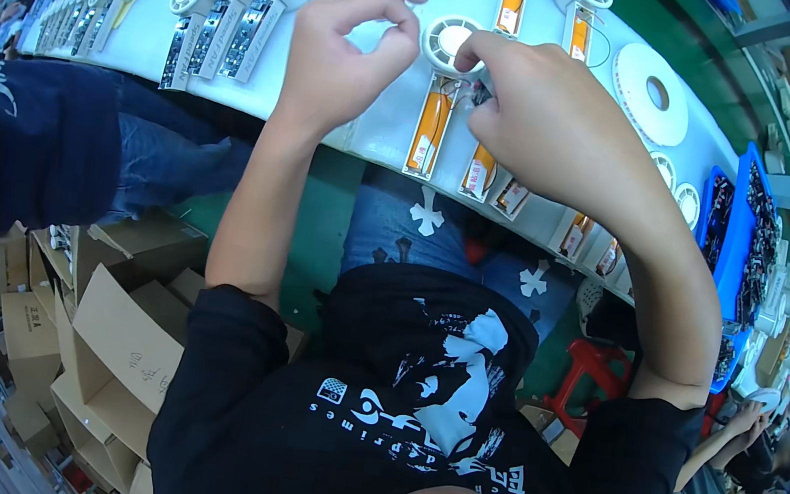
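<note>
In front of me on the table lies a small handheld fan (453,45) with a round white slotted head. Its handle is open and shows an orange battery (429,131). My left hand (346,53) is raised just left of the fan head, thumb and forefinger pressed together in a ring. Whether anything thin sits between those tips cannot be made out. Over the right edge of the fan head, my right hand (545,116) has its fingers bent, the forefinger tip at the head's rim and the thumb below it. What these fingers hold, if anything, is hidden.
More fans with circuit boards (256,15) lie in rows at the left. Beyond my right hand sits a large white roll (650,94). Blue bins (740,235) of dark parts stand at the table's right end. Cardboard boxes (124,340) and a red stool (588,380) are below.
</note>
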Available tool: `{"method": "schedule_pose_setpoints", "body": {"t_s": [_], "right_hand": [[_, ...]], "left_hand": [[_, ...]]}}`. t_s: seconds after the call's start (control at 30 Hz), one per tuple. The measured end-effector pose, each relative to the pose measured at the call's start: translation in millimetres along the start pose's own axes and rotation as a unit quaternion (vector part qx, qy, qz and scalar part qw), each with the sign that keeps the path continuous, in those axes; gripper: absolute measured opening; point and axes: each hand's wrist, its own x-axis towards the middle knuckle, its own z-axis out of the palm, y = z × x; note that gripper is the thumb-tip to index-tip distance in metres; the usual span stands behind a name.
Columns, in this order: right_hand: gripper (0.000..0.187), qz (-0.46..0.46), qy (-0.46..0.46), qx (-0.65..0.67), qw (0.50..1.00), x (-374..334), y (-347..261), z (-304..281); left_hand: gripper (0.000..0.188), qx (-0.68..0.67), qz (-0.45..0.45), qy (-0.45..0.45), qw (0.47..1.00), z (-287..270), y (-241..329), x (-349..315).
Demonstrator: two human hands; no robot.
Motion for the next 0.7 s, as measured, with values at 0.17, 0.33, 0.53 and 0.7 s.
{"method": "schedule_pose_setpoints", "body": {"t_s": [0.17, 0.33, 0.53, 0.7], "right_hand": [[0.031, 0.008, -0.062, -0.090, 0.994, 4.7, 10.5, -1.7], [0.025, 0.076, -0.134, -0.101, 0.983, 15.1, -8.0, -12.7], [0.025, -0.028, -0.162, -0.128, 0.978, 23.9, 11.6, -10.3], [0.024, -0.013, -0.176, -0.118, 0.977, 38.1, 11.6, -12.7]], "left_hand": [[0.044, -0.016, 0.035, -0.030, 0.999, 22.6, -21.3, 5.8], [0.049, -0.136, -0.053, -0.158, 0.976, 30.2, -26.4, 2.5], [0.053, 0.000, -0.077, -0.091, 0.993, 19.1, -18.2, -12.1], [0.050, 0.060, -0.081, -0.032, 0.994, 14.1, -15.4, -26.8]]}}
